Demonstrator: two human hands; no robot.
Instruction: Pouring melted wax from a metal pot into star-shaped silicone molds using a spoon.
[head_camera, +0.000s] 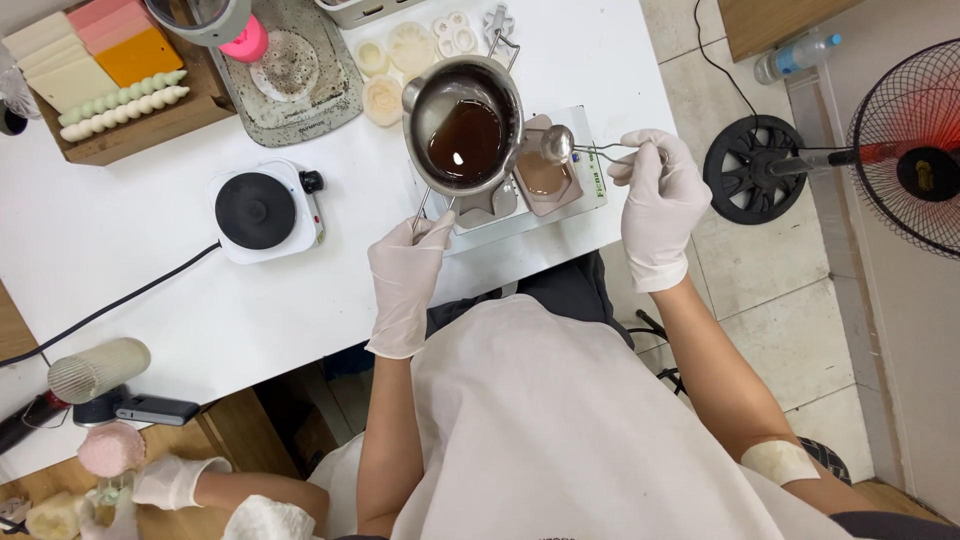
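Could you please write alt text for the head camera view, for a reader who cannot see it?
Seen from above, a person's gloved left hand holds the handle of a small metal pot of dark brown liquid over a mould on a white table, while the gloved right hand holds a spoon at the pot's lip. A small black-topped hotplate sits to the left.

steel pot (465, 125) – brown liquid, tilted | spoon (558, 145) – at spout, over mould (547, 180)

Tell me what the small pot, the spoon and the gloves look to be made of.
Pot: metal, probably stainless steel, with a shiny grey wall and wire handle. Spoon: polished metal, with a mirror-like bowl. Gloves on left hand and right hand: thin white latex or similar, matte and wrinkled.
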